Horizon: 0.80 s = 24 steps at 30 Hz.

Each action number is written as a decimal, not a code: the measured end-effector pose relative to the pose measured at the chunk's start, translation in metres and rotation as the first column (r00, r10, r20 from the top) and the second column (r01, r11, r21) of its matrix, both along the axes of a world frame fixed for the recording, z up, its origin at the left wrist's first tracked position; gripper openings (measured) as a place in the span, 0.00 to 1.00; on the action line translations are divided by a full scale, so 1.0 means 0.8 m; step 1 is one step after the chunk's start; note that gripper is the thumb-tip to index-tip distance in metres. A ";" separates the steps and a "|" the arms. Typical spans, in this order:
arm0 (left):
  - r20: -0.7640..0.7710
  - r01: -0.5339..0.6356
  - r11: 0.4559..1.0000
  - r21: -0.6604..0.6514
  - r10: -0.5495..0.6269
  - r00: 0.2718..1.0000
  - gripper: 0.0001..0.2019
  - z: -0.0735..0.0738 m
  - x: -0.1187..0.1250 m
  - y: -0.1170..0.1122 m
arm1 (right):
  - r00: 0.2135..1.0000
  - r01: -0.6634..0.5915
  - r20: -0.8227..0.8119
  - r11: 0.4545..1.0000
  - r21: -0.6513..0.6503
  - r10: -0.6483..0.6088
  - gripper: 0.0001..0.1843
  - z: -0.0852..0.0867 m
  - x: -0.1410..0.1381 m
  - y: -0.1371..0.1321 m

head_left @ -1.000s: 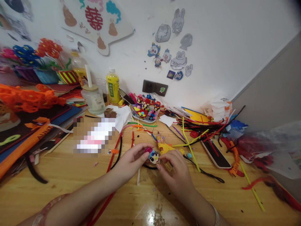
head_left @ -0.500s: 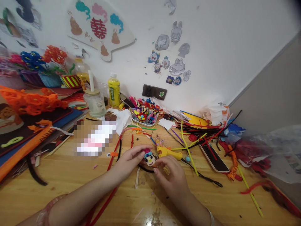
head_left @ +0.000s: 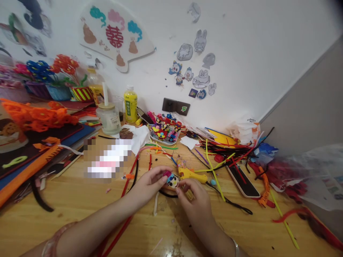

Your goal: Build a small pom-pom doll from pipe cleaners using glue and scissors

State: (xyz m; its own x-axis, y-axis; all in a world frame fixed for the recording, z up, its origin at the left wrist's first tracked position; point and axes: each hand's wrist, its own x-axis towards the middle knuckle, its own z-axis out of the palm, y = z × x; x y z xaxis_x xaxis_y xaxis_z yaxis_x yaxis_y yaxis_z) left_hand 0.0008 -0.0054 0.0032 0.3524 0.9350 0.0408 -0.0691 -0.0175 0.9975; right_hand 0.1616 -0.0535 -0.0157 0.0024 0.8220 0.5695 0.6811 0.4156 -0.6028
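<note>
Between my two hands is a small craft figure's head (head_left: 173, 180), with a magenta and blue top, a pale face, black eyes and a yellow patch in the middle. The fingers of my left hand (head_left: 152, 184) grip its upper left side. On its lower right edge, the thumb and forefinger of my right hand (head_left: 195, 198) pinch it. Just behind lies a yellow glue gun (head_left: 193, 175), apart from the fingers. A white strip (head_left: 156, 204) rests on the table below the head.
A metal tray (head_left: 164, 139) bears several colourful small figures. Pipe cleaners (head_left: 214, 167) are strewn to the right, near a dark phone-like slab (head_left: 243, 178). Further back stand a yellow bottle (head_left: 130, 105) and a glass jar (head_left: 108, 119). Orange fuzzy flowers (head_left: 40, 116) lie at left.
The figure's head has turned and tilted a little to the right within my fingers. Both hands keep their hold, with small finger shifts. The camera view has moved slightly.
</note>
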 end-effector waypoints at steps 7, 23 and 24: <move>0.012 -0.019 1.000 -0.013 0.019 1.000 0.11 0.000 0.001 -0.001 | 1.000 -0.001 -0.007 1.000 0.000 0.001 0.02 -0.002 0.000 0.001; 0.064 0.034 0.999 -0.018 -0.033 0.997 0.09 -0.003 0.002 -0.001 | 0.999 -0.018 -0.032 0.999 -0.026 0.018 0.04 -0.003 0.001 0.001; 0.073 0.040 0.999 -0.017 -0.039 0.997 0.09 -0.004 0.002 0.000 | 0.999 -0.016 -0.043 0.999 -0.032 0.015 0.03 -0.003 0.001 0.002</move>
